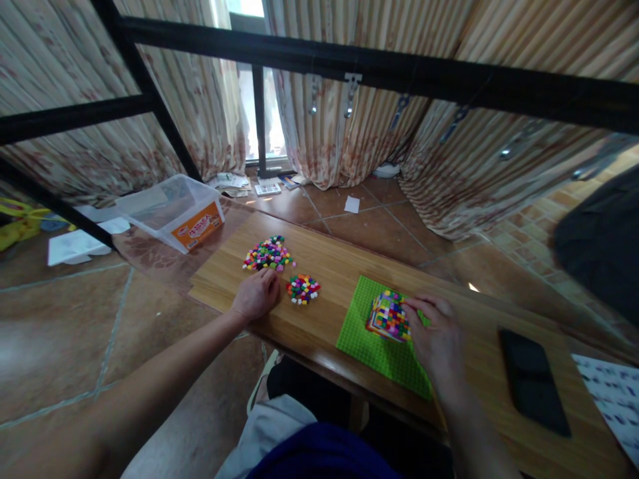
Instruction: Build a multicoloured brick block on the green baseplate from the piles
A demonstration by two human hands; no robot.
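Observation:
My left hand rests on the wooden table with its fingers curled closed; their inside is hidden. It lies just in front of a larger pile of small coloured toy bricks and beside a smaller pile of bricks. My right hand reaches over a green baseplate, thumb and fingers pinched together at the right side of a multicoloured brick structure. That structure stands on the baseplate. Whatever sits between those fingertips is too small to make out.
A dark phone or tablet lies on the table at the right, near a printed sheet. On the floor at left stands a clear plastic box with an orange label. A black metal frame crosses in front of curtains.

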